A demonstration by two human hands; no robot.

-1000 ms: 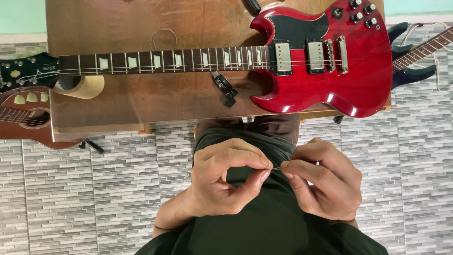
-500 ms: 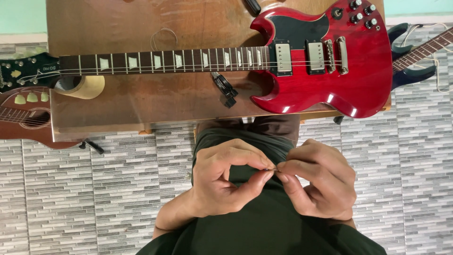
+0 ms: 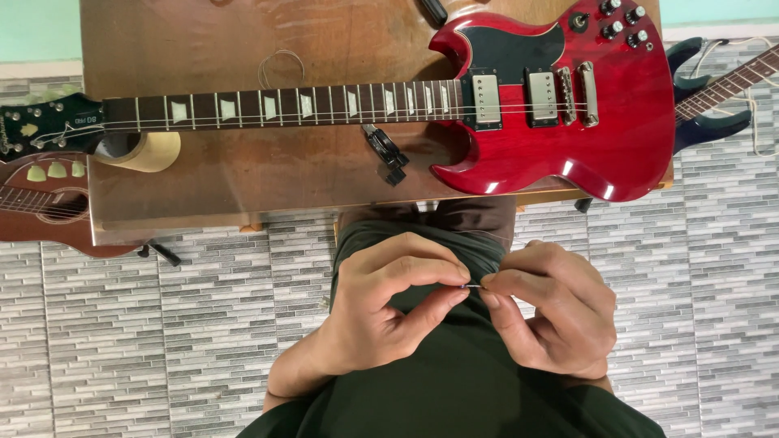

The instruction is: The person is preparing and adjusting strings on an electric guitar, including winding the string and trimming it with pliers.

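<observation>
Hands meet low in the frame: left hand (image 3: 381, 312) and right hand (image 3: 552, 312) each pinch shut on a thin guitar string (image 3: 473, 285) between their fingertips. Above, a red guitar (image 3: 552, 105) lies across the tabletop (image 3: 243, 170), beside a tape roll (image 3: 150, 150) and black winder (image 3: 385, 152).

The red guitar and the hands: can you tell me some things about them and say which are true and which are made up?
1. The red guitar lies flat on a wooden table. True.
2. The left hand rests on the guitar's neck. False: it is below the table, fingertips meeting the right hand.
3. Both hands pinch something tiny and thin between them. True.
4. A roll of tape sits under the guitar's neck. True.
5. The floor is green carpet. False: it is grey tile.
</observation>
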